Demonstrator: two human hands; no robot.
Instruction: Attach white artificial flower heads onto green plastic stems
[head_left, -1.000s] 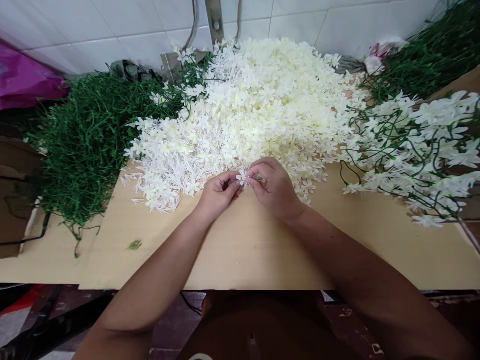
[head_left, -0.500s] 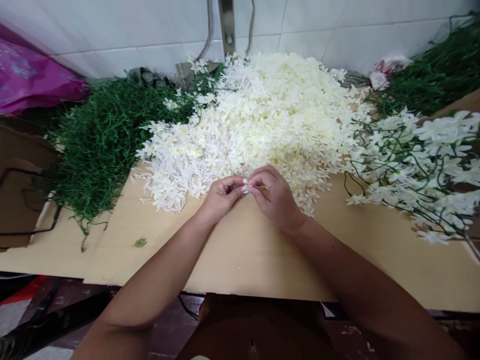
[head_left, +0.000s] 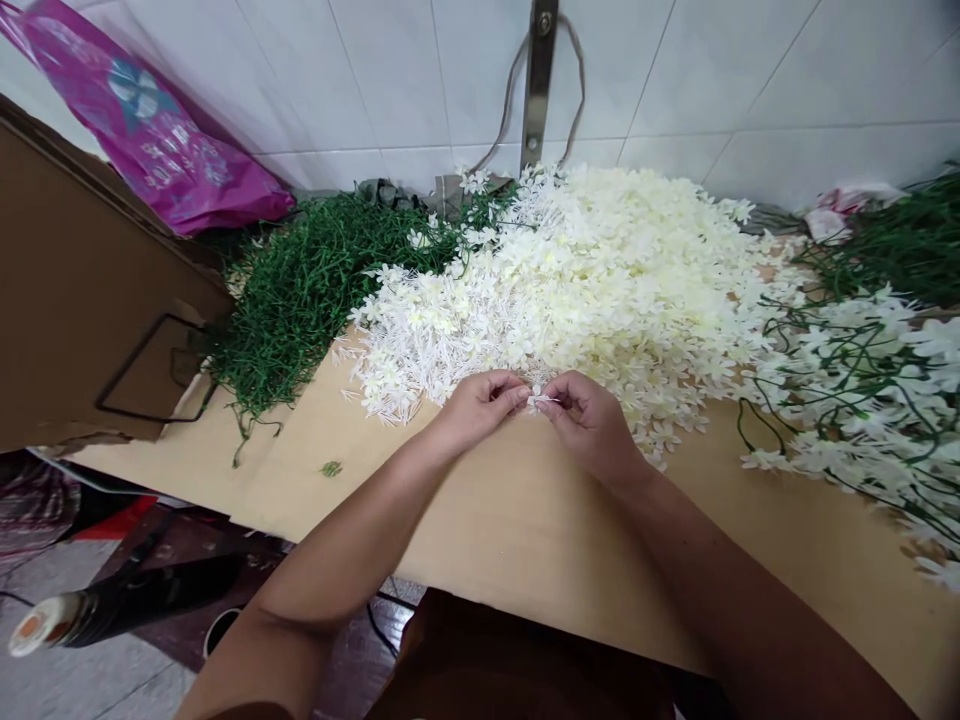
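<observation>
Between my fingertips is a small white artificial flower (head_left: pixel 537 399), held just in front of a big heap of the same kind. My left hand (head_left: pixel 486 408) pinches it from the left. My right hand (head_left: pixel 589 420) grips it from the other side, and a thin white stem shows by its fingertips. Behind both hands spreads the heap of loose white and pale yellow flowers (head_left: pixel 600 270), with white stems poking out at its left. The fingers partly cover the held flower.
Green plastic stems (head_left: pixel 322 280) are piled on the left beside a cardboard box (head_left: pixel 90 290) and a purple bag (head_left: pixel 195 170). To the right lie stems bearing white flowers (head_left: pixel 862 390). A small green scrap (head_left: pixel 330 468) rests on the cardboard-covered table (head_left: pixel 480 540). White wall tiles stand behind.
The camera view has swung left, so everything sits further right. Both hands keep their pinch on the flower, which has turned slightly between the fingers.
</observation>
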